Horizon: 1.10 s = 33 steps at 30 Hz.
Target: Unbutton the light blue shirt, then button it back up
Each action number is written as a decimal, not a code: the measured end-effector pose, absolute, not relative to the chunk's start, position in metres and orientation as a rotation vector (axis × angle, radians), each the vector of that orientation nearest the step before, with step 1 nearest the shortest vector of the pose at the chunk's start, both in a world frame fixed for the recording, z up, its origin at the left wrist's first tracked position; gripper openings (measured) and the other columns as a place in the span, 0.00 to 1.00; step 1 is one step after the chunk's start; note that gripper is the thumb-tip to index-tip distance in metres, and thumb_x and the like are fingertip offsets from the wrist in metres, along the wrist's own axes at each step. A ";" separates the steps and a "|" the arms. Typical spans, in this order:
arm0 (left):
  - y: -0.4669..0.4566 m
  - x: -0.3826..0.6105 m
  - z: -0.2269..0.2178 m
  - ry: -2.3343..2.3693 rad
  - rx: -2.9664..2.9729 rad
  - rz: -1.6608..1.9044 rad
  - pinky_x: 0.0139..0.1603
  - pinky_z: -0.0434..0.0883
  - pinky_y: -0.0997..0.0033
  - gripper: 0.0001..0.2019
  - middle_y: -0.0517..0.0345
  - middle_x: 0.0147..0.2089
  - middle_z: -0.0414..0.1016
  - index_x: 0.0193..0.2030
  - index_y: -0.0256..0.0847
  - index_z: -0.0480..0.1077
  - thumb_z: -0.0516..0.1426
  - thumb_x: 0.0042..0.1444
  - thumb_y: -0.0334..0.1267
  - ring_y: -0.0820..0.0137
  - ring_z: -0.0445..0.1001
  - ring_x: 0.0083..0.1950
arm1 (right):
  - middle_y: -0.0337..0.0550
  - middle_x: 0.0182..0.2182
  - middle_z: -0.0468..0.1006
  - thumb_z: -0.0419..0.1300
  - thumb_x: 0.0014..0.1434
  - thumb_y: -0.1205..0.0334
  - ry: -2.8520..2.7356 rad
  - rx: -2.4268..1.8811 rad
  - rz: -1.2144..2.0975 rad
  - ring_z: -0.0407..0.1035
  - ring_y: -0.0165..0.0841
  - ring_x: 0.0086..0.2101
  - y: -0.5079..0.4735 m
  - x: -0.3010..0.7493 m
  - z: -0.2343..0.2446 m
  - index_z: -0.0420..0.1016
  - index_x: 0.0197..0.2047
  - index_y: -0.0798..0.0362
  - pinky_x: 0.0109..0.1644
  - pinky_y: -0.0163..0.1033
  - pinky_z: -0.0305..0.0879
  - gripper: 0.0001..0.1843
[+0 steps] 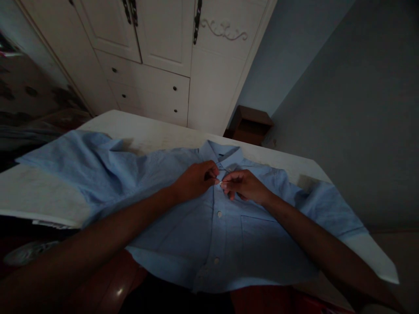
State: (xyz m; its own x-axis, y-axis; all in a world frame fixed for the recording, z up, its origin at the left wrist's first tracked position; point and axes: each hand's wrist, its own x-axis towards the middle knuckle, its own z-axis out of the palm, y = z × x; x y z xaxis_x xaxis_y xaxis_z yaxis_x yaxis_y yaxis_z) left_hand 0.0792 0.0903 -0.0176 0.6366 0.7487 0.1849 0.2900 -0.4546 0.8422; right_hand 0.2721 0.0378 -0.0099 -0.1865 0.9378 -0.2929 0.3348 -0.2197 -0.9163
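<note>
A light blue button-up shirt [176, 222] lies spread out front side up, its collar [231, 159] pointing away from me and its sleeves out to both sides. My left hand [198, 179] pinches the front edge of the shirt just below the collar. Close against it, my right hand [244, 185] has thumb and forefinger on a pale button [221, 184]. Whether the button sits in its hole is hidden by the fingertips. Further down the placket, a white button [219, 214] and a lower button [216, 261] show.
The shirt rests on a white table [147, 131] with angled corners. Behind stands a cream wardrobe [163, 39] with dark handles and drawers. A small brown cabinet [253, 122] is beside it, near a grey wall. Something red and glossy [111, 283] is below the table's near edge.
</note>
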 end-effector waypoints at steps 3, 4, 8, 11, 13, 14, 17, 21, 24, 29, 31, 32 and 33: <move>0.091 0.079 -0.019 0.795 2.034 0.683 0.39 0.71 0.71 0.06 0.59 0.34 0.77 0.37 0.42 0.69 0.58 0.52 0.32 0.70 0.76 0.37 | 0.37 0.22 0.76 0.67 0.50 0.49 -1.586 -1.512 1.283 0.66 0.23 0.15 0.037 0.272 -0.013 0.74 0.28 0.55 0.15 0.28 0.55 0.17; 0.091 0.079 -0.019 0.786 2.046 0.677 0.39 0.71 0.70 0.06 0.59 0.34 0.77 0.38 0.41 0.69 0.58 0.52 0.32 0.70 0.76 0.37 | 0.37 0.22 0.76 0.66 0.51 0.48 -1.613 -1.497 1.233 0.66 0.23 0.16 0.037 0.273 -0.015 0.74 0.28 0.55 0.17 0.28 0.58 0.17; 0.090 0.077 -0.018 0.760 2.143 0.641 0.41 0.71 0.69 0.09 0.57 0.35 0.77 0.41 0.41 0.71 0.56 0.52 0.31 0.69 0.75 0.37 | 0.37 0.23 0.75 0.65 0.52 0.46 -1.658 -1.462 1.155 0.66 0.24 0.17 0.038 0.276 -0.020 0.74 0.28 0.54 0.22 0.31 0.61 0.18; 0.091 0.076 -0.018 0.721 2.262 0.632 0.46 0.71 0.65 0.11 0.55 0.38 0.76 0.43 0.42 0.73 0.56 0.52 0.30 0.67 0.74 0.41 | 0.36 0.24 0.75 0.64 0.54 0.46 -1.732 -1.441 1.093 0.66 0.25 0.18 0.038 0.278 -0.018 0.75 0.31 0.52 0.24 0.33 0.62 0.17; 0.093 0.075 -0.018 0.683 2.367 0.652 0.52 0.69 0.61 0.11 0.53 0.42 0.75 0.42 0.42 0.75 0.57 0.53 0.31 0.65 0.72 0.46 | 0.38 0.26 0.76 0.63 0.56 0.48 -1.855 -1.413 0.951 0.68 0.27 0.22 0.037 0.279 -0.016 0.77 0.33 0.51 0.29 0.35 0.64 0.14; 0.094 0.075 -0.018 0.668 2.413 0.659 0.54 0.68 0.59 0.10 0.51 0.44 0.74 0.41 0.43 0.76 0.57 0.53 0.32 0.64 0.72 0.48 | 0.39 0.28 0.76 0.63 0.57 0.49 -1.927 -1.388 0.858 0.69 0.29 0.25 0.037 0.279 -0.015 0.78 0.34 0.50 0.32 0.36 0.65 0.13; 0.095 0.072 -0.017 0.659 2.491 0.654 0.58 0.65 0.55 0.08 0.47 0.51 0.72 0.39 0.43 0.79 0.58 0.55 0.35 0.59 0.69 0.54 | 0.43 0.31 0.78 0.62 0.58 0.53 -2.065 -1.309 0.664 0.71 0.34 0.33 0.038 0.279 -0.013 0.80 0.34 0.48 0.40 0.39 0.65 0.10; 0.094 0.068 -0.016 0.641 2.577 0.620 0.63 0.60 0.51 0.10 0.47 0.60 0.69 0.42 0.46 0.79 0.58 0.57 0.40 0.55 0.64 0.62 | 0.42 0.31 0.78 0.62 0.58 0.54 -2.025 -1.343 0.664 0.71 0.33 0.33 0.041 0.278 -0.019 0.81 0.33 0.49 0.39 0.39 0.65 0.09; 0.090 0.066 -0.019 0.668 2.652 0.542 0.65 0.57 0.48 0.16 0.46 0.63 0.66 0.48 0.46 0.77 0.59 0.55 0.46 0.53 0.61 0.65 | 0.41 0.30 0.78 0.64 0.56 0.52 -1.982 -1.395 0.687 0.71 0.32 0.32 0.042 0.278 -0.022 0.81 0.33 0.50 0.38 0.38 0.65 0.10; 0.081 0.053 -0.020 0.721 2.740 0.423 0.66 0.53 0.45 0.32 0.38 0.71 0.52 0.63 0.42 0.63 0.56 0.56 0.56 0.49 0.52 0.70 | 0.43 0.35 0.77 0.64 0.55 0.49 -2.084 -1.391 0.597 0.72 0.35 0.35 0.032 0.281 -0.013 0.80 0.41 0.49 0.42 0.41 0.68 0.15; 0.080 0.042 -0.020 0.775 2.771 0.372 0.67 0.52 0.46 0.37 0.36 0.73 0.44 0.68 0.40 0.56 0.53 0.57 0.60 0.49 0.46 0.72 | 0.47 0.41 0.76 0.62 0.58 0.49 -2.157 -1.392 0.459 0.72 0.37 0.40 0.023 0.289 -0.010 0.77 0.48 0.49 0.48 0.45 0.69 0.18; 0.081 0.036 -0.019 0.809 2.790 0.346 0.67 0.51 0.46 0.39 0.35 0.73 0.42 0.69 0.39 0.54 0.52 0.57 0.61 0.49 0.44 0.73 | 0.49 0.45 0.75 0.61 0.59 0.49 -2.188 -1.404 0.371 0.72 0.39 0.44 0.018 0.294 -0.009 0.75 0.52 0.49 0.52 0.47 0.68 0.20; 0.082 0.030 -0.019 0.843 2.810 0.321 0.68 0.50 0.47 0.40 0.33 0.73 0.41 0.69 0.37 0.53 0.51 0.57 0.62 0.48 0.42 0.73 | 0.51 0.50 0.74 0.59 0.60 0.49 -2.213 -1.427 0.277 0.70 0.42 0.49 0.012 0.301 -0.010 0.73 0.56 0.49 0.56 0.50 0.65 0.23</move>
State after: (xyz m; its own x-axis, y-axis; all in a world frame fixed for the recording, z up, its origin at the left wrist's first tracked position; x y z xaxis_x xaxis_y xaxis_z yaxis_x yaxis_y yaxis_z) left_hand 0.0298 0.0816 -0.0194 0.8149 0.5594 0.1515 0.5182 -0.8204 0.2419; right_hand 0.3011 0.0120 -0.0098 -0.3343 0.8967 0.2900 0.7974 0.4331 -0.4202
